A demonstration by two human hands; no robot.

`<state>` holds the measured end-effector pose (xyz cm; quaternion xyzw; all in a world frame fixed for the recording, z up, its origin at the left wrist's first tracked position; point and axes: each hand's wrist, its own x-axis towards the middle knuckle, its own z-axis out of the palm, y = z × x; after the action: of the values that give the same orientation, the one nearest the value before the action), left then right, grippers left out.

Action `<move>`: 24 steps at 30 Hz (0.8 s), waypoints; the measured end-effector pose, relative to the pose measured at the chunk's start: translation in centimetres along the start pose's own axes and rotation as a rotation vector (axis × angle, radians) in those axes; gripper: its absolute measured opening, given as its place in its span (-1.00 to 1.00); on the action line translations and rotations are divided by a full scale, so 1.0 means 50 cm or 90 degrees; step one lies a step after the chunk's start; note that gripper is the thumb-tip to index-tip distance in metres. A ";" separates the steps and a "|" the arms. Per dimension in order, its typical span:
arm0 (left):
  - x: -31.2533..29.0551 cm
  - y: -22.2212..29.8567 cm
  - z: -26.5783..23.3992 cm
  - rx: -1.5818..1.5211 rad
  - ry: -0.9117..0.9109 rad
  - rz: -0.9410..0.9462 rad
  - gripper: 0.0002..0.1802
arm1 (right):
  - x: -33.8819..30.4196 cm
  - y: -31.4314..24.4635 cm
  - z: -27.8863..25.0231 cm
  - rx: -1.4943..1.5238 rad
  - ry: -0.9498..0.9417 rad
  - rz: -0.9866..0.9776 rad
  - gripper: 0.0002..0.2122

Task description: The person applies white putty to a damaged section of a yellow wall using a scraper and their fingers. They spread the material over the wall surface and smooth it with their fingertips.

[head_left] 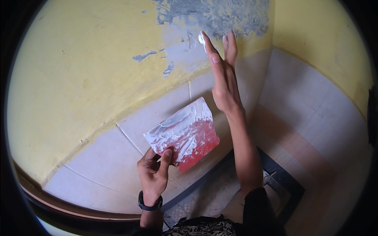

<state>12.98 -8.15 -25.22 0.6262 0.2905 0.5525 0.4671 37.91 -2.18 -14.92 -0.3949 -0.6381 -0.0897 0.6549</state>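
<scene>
My left hand (153, 173), with a black watch on its wrist, grips the lower edge of a flat red board (202, 143), thumb on top. Thick white paste (177, 128) is smeared over much of that board, heaviest toward its upper edge. Up near the wall, my right hand (224, 74) is open with its fingers stretched upward. A dab of white paste sits on one of its fingertips. Just beyond those fingers, a grey patch (220, 17) shows in the yellow wall (90, 59), with a paler smeared area below it. Whether the fingers touch the wall I cannot tell.
White tiles (106, 153) line the lower wall beneath a rough ledge. The walls meet in a corner at the right, where a tiled side wall (299, 86) carries a brownish band. Below lie a dark border (291, 188) and patterned floor (197, 204).
</scene>
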 end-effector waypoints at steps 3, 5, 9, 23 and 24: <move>-0.014 -0.004 0.010 0.000 -0.002 -0.021 -0.77 | 0.052 0.064 -0.019 -0.159 -0.028 -0.104 -0.45; -0.020 -0.007 0.013 -0.006 0.004 -0.022 -0.77 | 0.068 0.094 -0.028 -0.191 -0.057 -0.132 -0.45; -0.028 -0.017 0.009 -0.003 0.023 -0.029 -0.76 | 0.081 0.130 -0.027 -0.287 -0.083 -0.180 -0.47; -0.044 -0.037 0.013 0.013 0.089 -0.015 -0.76 | 0.064 0.077 -0.044 -0.500 -0.009 -0.250 -0.34; -0.043 -0.036 0.013 0.014 0.085 -0.013 -0.76 | 0.054 0.076 -0.024 -0.440 -0.025 -0.214 -0.32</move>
<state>13.39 -9.49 -27.72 0.5899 0.3333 0.5851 0.4456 41.65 0.68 -13.84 -0.4835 -0.6388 -0.3980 0.4469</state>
